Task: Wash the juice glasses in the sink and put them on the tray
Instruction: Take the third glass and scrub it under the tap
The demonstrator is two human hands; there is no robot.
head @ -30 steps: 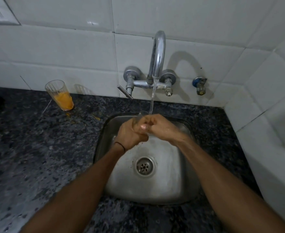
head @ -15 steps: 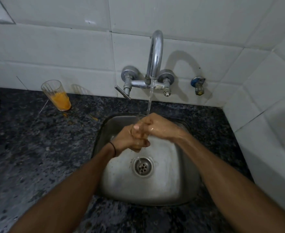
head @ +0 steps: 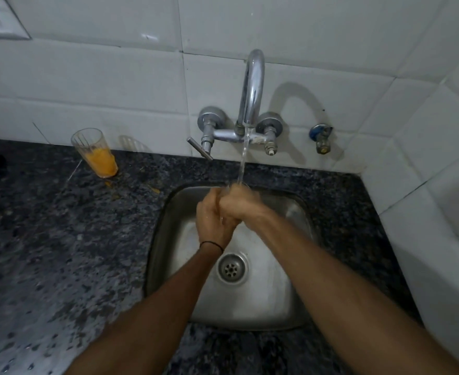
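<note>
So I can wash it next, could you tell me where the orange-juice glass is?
Head view: the juice glass stands on the dark counter by the wall, left of the tap and sink.

Clasped tighter than a second ago, left hand tucked lower beneath right hand. Covers the glass rim that showed above the fingers earlier. Takes the stream on the topmost knuckles now, splashing there.
</note>
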